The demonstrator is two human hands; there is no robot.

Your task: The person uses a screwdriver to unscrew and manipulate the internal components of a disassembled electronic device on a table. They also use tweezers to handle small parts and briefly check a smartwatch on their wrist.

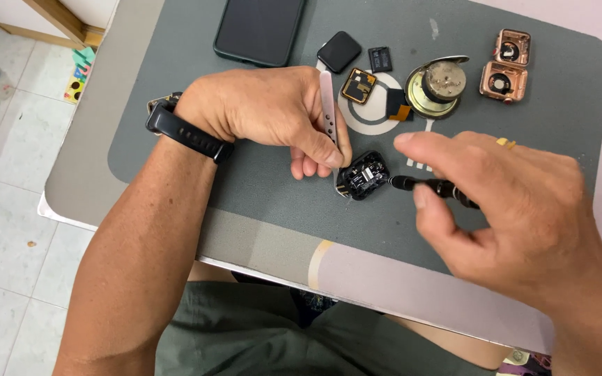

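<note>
1. The left hand [266,111] grips a pair of metal tweezers [329,111] between thumb and forefinger, its fingers [318,150] pinched together on the flat silver shaft, the tips pointing down at the opened watch body.
2. The opened watch body [362,175], a small black case with its inner parts showing, lies on the grey mat [245,188] near the middle of the surface, just below the left thumb.
3. The right hand [517,216] holds a thin black screwdriver [430,186]; its fingers are curled around the handle, and the forefinger is stretched out above it. The tip of the tool meets the right edge of the watch body.
4. A black strap [189,134] sits on the left wrist.
5. Along the far side of the mat lie a dark phone [259,29], a small black square screen [338,51], a little black rectangular part [380,58], a square module with a gold frame [359,85] and an orange ribbon, a round metal speaker [440,87], and two copper-coloured watch cases [506,66] side by side.
6. A ring [504,143] shows on one finger of the right hand.
</note>
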